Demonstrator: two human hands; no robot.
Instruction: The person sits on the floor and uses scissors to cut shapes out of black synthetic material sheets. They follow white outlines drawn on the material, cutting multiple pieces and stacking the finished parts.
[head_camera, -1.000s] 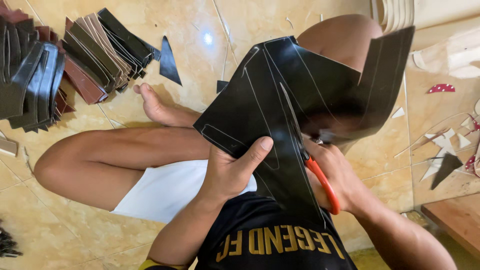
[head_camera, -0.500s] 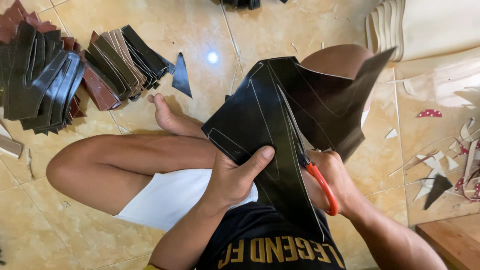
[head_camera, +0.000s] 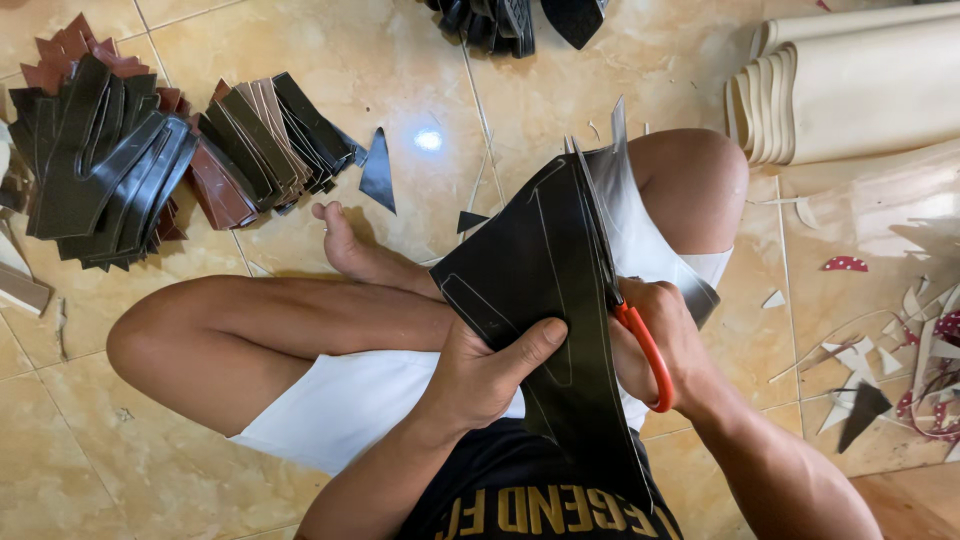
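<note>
The left hand (head_camera: 490, 375) pinches a black sheet of leather-like material (head_camera: 540, 300), thumb across its face and fingers closed behind it, holding it tilted over the lap at the frame's centre. The right hand (head_camera: 665, 345) is closed through the orange handles of a pair of scissors (head_camera: 640, 345); the blades run up toward 12 o'clock along the sheet's right edge and are mostly hidden by it. The sheet's lower tip hangs toward 6 o'clock over the black shirt.

Open floor (head_camera: 330, 40) lies at 11 to 12 o'clock, bare tile past the foot (head_camera: 345, 245), with a small dark triangular offcut (head_camera: 380, 172) on it. At 10 o'clock a fanned stack of cut black and brown pieces (head_camera: 150, 160) crowds the left edge. More dark pieces (head_camera: 515, 20) sit at the top edge, at 12 o'clock. At 2 o'clock cream rolled sheets (head_camera: 860, 85) close off that side, and at 4 o'clock a litter of pale and dark trimmings (head_camera: 900, 370) covers the floor near the right edge.

No container shows; everything lies loose on the tiles.
</note>
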